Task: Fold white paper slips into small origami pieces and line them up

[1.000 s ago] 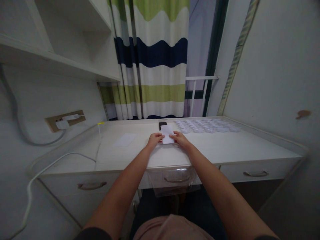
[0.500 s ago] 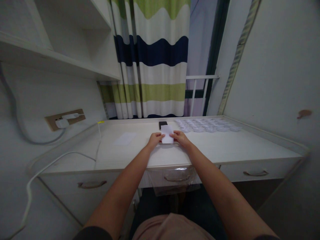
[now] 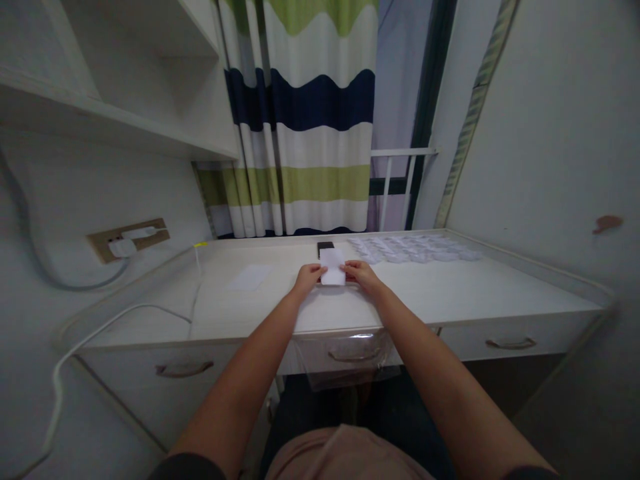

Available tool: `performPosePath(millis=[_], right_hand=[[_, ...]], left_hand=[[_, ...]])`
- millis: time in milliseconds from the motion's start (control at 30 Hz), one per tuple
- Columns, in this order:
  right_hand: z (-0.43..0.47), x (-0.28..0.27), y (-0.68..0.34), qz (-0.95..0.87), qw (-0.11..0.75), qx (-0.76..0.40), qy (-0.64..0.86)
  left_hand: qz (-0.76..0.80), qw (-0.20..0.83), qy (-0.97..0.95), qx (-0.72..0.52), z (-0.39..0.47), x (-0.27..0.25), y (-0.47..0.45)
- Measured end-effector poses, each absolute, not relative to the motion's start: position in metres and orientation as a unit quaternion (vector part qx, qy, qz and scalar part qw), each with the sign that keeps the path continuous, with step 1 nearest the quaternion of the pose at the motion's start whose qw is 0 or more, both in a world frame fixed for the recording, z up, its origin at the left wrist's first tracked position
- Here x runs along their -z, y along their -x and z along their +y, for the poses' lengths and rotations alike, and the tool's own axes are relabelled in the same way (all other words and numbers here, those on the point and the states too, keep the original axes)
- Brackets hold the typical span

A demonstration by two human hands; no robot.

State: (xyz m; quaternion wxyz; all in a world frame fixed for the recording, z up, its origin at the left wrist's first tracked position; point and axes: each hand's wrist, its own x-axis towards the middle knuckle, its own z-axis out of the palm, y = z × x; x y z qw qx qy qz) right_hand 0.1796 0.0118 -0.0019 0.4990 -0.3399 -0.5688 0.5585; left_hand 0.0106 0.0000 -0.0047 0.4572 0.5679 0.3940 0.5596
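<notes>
A small white sheet of paper (image 3: 333, 268) is held up just above the desk, between my two hands. My left hand (image 3: 309, 275) pinches its left edge, thumb in front and fingers behind. At the right edge, my right hand (image 3: 361, 273) grips it the same way. Whether the paper is folded or layered, I cannot tell. Just behind it lies a dark, flat, phone-like object (image 3: 325, 247), partly covered by the paper. Several rows of small white folded pieces (image 3: 415, 249) lie at the back right.
White sheets (image 3: 250, 277) lie left of my hands on the white desk (image 3: 450, 290). A white cable (image 3: 125, 311) crosses the desk's left side. Clear plastic (image 3: 345, 367) hangs over the front edge by the middle drawer. Shelves (image 3: 150, 137) overhang at upper left.
Both hands keep their hold on the paper, with only slight movement of the fingers at its right edge. The whole view has shifted a little.
</notes>
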Motion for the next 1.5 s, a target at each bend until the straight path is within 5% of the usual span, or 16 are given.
performPosePath(millis=[1500], right_hand=[[0.0110,0.0018,-0.1766,-0.588,0.472,-0.550,0.358]], left_hand=[[0.397,0.426,-0.513,-0.630,0.0064,0.0039,-0.0063]])
